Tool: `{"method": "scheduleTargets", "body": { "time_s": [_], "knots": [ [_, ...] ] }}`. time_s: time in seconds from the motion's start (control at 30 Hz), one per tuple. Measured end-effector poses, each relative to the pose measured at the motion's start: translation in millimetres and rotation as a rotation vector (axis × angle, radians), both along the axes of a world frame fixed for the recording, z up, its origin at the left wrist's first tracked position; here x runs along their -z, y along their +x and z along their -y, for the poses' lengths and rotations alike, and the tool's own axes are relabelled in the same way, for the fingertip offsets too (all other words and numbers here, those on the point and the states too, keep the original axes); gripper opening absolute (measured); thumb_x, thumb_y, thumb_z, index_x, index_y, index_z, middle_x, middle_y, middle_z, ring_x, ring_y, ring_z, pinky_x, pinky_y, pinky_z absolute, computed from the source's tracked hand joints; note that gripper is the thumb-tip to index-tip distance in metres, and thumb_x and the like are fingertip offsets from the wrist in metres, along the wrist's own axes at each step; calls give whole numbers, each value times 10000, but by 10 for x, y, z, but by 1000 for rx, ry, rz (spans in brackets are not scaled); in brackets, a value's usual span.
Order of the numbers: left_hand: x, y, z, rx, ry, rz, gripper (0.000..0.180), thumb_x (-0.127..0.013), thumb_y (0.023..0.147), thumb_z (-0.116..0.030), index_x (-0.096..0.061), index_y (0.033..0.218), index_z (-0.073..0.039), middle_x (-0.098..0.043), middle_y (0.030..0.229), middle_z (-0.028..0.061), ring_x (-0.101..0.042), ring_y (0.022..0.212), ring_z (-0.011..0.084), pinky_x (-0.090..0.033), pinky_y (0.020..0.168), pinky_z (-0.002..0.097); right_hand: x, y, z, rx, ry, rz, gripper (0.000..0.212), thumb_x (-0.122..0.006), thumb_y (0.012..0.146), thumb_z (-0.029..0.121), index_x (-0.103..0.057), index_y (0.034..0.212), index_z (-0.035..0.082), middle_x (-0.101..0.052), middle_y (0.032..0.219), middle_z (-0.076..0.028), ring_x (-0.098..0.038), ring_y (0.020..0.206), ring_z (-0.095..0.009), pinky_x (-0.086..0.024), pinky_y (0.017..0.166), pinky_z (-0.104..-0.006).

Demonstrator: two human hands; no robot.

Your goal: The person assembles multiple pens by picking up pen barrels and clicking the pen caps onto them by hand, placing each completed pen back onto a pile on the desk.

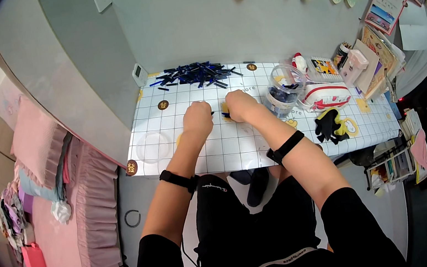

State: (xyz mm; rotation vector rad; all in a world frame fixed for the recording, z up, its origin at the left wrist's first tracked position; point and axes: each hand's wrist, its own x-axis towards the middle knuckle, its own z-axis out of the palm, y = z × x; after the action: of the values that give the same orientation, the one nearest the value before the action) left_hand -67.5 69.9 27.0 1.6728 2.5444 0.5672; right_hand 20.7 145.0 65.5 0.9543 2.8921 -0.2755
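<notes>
My left hand is closed over the white gridded table, with the dark tip of a small stick poking out at its fingers. Just to the right, my right hand is also closed, pinching a short dark blue stick. A narrow gap separates the two hands. Beyond them lies a loose pile of short dark blue sticks, which look like ink cartridges. Beside my right hand stands a clear plastic jar with similar dark pieces inside. A clear round lid rests left of my left forearm.
A white and red pencil case and black and yellow gloves lie on the right of the table. Books and papers stand at the far right. A grey wall closes off the back; a pink bed is left.
</notes>
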Motion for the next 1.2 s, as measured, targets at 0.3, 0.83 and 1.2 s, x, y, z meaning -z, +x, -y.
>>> {"method": "scheduleTargets", "body": {
  "time_s": [0.3, 0.83, 1.2],
  "knots": [
    [41, 110, 98, 85, 271, 187, 145, -572, 658, -55, -565, 784, 16, -559, 714, 149, -543, 628, 240, -441, 599, 279, 274, 237, 45, -12, -113, -388, 121, -556, 652, 48, -559, 760, -6, -568, 757, -149, -561, 705, -263, -453, 619, -313],
    [186, 266, 419, 121, 587, 732, 151, -614, 667, -21, -560, 795, 38, -576, 741, 65, -550, 684, 103, -437, 633, 192, 571, 482, 353, -46, -363, -1084, 137, -558, 680, 35, -495, 797, 3, -527, 704, -111, -530, 621, -214, -415, 538, -276],
    [109, 386, 475, 141, 595, 635, 143, -593, 671, 16, -559, 807, 42, -582, 768, 82, -569, 703, 126, -454, 642, 204, 520, 586, 404, -83, -242, -1070, 148, -570, 661, 29, -539, 805, 10, -551, 715, -104, -520, 663, -252, -414, 582, -297]
  ]
}}
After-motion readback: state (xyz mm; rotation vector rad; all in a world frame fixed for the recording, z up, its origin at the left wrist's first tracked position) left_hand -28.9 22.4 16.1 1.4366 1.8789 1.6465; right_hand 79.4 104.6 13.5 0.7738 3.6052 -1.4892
